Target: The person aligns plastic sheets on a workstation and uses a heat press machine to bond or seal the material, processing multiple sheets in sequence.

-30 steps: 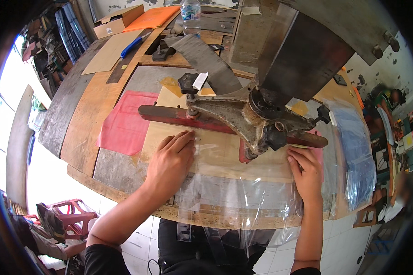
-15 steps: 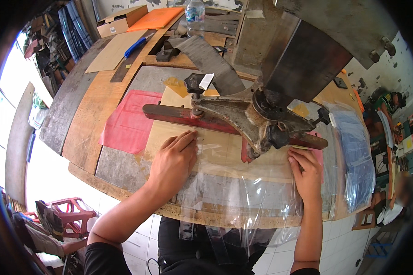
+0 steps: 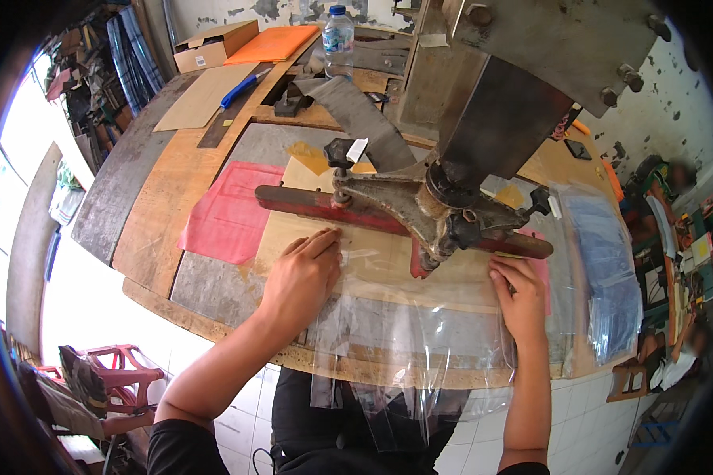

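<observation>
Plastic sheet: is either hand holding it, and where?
Both hands press the plastic sheet flat: left hand on its left part, right hand at its right edge.

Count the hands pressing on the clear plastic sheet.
2. The left hand lies flat on the clear plastic sheet near its left edge; the right hand presses its right edge, just under the red bar of the press.
</observation>
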Demonstrator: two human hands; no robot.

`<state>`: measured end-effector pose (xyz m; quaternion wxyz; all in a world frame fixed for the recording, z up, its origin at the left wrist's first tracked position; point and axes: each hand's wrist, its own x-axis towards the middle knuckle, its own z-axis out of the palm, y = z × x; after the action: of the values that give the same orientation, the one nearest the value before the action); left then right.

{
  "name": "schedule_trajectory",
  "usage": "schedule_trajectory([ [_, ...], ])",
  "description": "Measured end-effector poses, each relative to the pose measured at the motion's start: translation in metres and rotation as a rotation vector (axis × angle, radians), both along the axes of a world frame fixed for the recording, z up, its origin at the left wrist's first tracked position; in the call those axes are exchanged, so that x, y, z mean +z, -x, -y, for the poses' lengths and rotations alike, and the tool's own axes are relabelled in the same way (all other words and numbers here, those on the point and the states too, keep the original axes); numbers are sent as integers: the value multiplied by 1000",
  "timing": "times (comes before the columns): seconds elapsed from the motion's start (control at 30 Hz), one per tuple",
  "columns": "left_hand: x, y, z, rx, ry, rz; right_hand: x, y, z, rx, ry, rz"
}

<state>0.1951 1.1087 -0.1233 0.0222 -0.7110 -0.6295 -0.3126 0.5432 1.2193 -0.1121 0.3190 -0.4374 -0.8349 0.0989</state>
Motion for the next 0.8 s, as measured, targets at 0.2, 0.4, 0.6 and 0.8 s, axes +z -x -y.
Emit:
schedule_trajectory([
  [0.2,-4,0,3,3,11,-3,-1,-4,0,7,17,-15],
  [0.4,-7,2,2,-5,-8,-35,-2,-5,5,10,0,-22],
  [0.6,6,5,14,-29,53,93,6,-18,19,84,46,-12],
  [0.8,2,0,75,-18,30,122,1,-50,72,69,141,-59],
])
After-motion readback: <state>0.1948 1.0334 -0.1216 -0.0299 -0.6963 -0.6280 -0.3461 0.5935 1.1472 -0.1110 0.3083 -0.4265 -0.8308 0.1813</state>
